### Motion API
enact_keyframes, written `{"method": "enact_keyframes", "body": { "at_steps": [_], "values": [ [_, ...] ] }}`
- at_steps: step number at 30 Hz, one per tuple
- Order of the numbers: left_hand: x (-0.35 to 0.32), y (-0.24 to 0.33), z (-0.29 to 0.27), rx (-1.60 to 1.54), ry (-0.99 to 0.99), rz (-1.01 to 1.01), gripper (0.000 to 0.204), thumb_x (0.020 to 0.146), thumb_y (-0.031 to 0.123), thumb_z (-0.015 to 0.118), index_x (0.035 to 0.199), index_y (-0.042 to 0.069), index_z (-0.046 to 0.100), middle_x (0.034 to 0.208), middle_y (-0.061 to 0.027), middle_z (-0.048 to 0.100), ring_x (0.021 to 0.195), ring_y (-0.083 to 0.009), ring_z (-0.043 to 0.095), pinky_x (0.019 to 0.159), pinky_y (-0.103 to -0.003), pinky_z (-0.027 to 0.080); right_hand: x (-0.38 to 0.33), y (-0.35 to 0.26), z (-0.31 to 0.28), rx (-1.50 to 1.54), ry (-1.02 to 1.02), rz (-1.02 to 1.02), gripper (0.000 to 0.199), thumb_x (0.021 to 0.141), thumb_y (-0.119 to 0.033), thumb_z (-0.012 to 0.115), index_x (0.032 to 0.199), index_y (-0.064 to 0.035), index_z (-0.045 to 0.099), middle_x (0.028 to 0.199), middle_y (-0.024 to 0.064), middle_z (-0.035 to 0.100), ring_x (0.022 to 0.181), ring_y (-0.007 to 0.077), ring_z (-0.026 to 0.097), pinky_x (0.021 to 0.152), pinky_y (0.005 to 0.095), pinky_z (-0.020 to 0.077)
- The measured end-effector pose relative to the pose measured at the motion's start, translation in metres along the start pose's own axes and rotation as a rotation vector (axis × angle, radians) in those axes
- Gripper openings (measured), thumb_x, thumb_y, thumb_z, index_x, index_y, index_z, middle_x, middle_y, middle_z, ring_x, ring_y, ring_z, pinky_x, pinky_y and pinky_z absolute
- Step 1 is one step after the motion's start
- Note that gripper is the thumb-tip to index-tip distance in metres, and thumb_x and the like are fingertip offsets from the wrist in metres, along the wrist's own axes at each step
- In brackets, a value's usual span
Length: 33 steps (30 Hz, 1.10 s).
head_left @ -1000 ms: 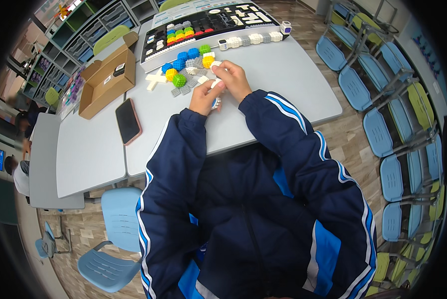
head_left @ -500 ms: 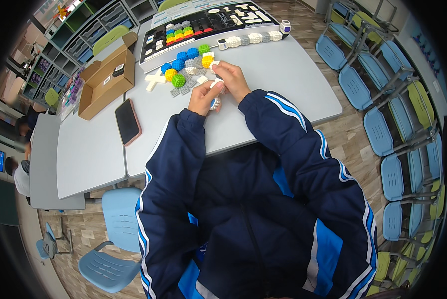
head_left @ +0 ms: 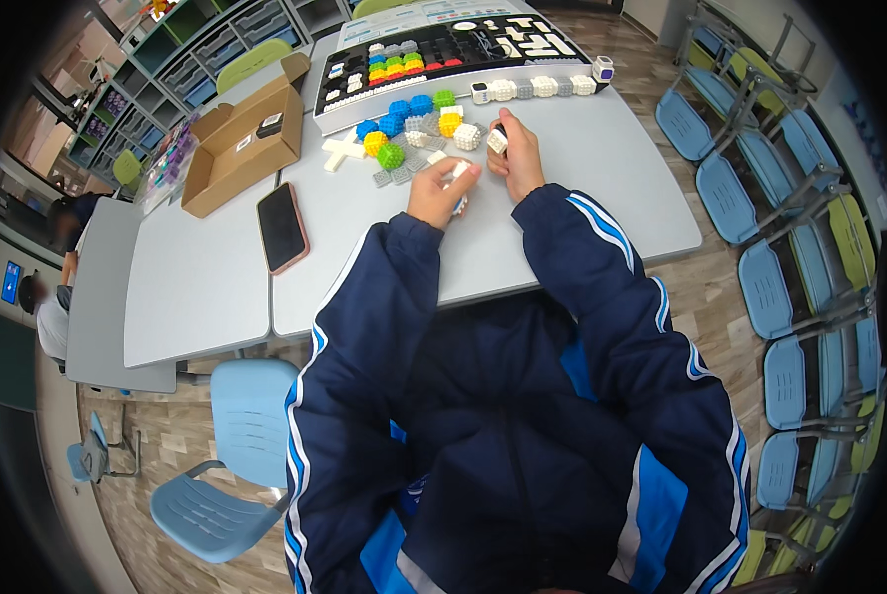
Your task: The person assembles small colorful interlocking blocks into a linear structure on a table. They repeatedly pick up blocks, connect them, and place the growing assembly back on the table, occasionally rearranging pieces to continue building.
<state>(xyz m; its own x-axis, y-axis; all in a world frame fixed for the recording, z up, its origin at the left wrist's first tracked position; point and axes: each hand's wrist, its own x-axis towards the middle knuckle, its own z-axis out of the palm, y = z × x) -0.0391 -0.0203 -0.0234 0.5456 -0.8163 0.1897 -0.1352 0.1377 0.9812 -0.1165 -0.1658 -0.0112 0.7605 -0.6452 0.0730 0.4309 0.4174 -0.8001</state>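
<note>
I stand near a large white table [head_left: 612, 193] with rounded corners, where a person sits in a navy jacket [head_left: 523, 416] with white and blue stripes. At the far side lies the wide white-and-black building-kit tray [head_left: 340, 118], filled with coloured and white parts. To its left is an open brown cardboard box [head_left: 257, 178]. In front of the tray spreads a loose group of knobbly plastic balls, with blue ones [head_left: 421, 104], yellow ones [head_left: 375, 145] and green ones [head_left: 390, 156], beside flat grey plastic pieces [head_left: 401, 174] and a white plastic cross [head_left: 342, 151]. A row of white and grey knobbly blocks [head_left: 542, 87] runs along the tray's right part. The dark phone with pink edge [head_left: 283, 230] lies near the box. Both hands are above the near half of the table, apart from each other. The left hand [head_left: 437, 195] is closed around a white plastic piece [head_left: 459, 170], partly covered by the fingers. The right hand [head_left: 523, 161] pinches a small white knobbly block [head_left: 497, 143], just to the right of a loose white knobbly ball [head_left: 466, 137].
</note>
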Motion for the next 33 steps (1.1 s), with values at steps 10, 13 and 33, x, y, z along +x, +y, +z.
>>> {"method": "enact_keyframes", "body": {
  "at_steps": [10, 13, 33],
  "values": [
    [0.022, -0.03, -0.028, 0.208, 0.472, 0.316, 0.035, 0.083, 0.023, 0.075, 0.11, 0.005, 0.062, 0.105, -0.0131, 0.065, 0.097, -0.0224, 0.061, 0.088, -0.033, 0.047, 0.011, 0.02, -0.004, -0.356, 0.042, -0.274, 0.034, 0.088, -0.032, 0.072, 0.101, -0.005, 0.056, 0.068, 0.0019, 0.059, 0.057, 0.0065, 0.051, 0.052, 0.0221, 0.0398],
    [0.024, -0.033, -0.033, 0.232, 0.499, 0.346, 0.036, 0.083, 0.023, 0.074, 0.111, 0.004, 0.061, 0.104, -0.013, 0.065, 0.098, -0.022, 0.061, 0.088, -0.033, 0.048, 0.01, 0.022, -0.004, -0.385, 0.024, -0.275, 0.036, 0.088, -0.028, 0.073, 0.107, -0.0033, 0.055, 0.073, 0.0039, 0.062, 0.063, 0.0084, 0.055, 0.058, 0.0226, 0.0438],
    [0.005, 0.004, -0.014, 0.93, 0.548, 0.643, 0.047, 0.086, 0.041, 0.066, 0.118, 0.008, 0.053, 0.128, -0.0088, 0.052, 0.127, -0.0288, 0.043, 0.109, -0.058, 0.014, 0.0, 0.023, 0.002, -0.367, -0.225, -0.346, 0.026, 0.093, -0.014, 0.065, 0.115, -0.0027, 0.057, 0.09, 0.0027, 0.062, 0.079, 0.0056, 0.058, 0.069, 0.0219, 0.0471]
  ]
}}
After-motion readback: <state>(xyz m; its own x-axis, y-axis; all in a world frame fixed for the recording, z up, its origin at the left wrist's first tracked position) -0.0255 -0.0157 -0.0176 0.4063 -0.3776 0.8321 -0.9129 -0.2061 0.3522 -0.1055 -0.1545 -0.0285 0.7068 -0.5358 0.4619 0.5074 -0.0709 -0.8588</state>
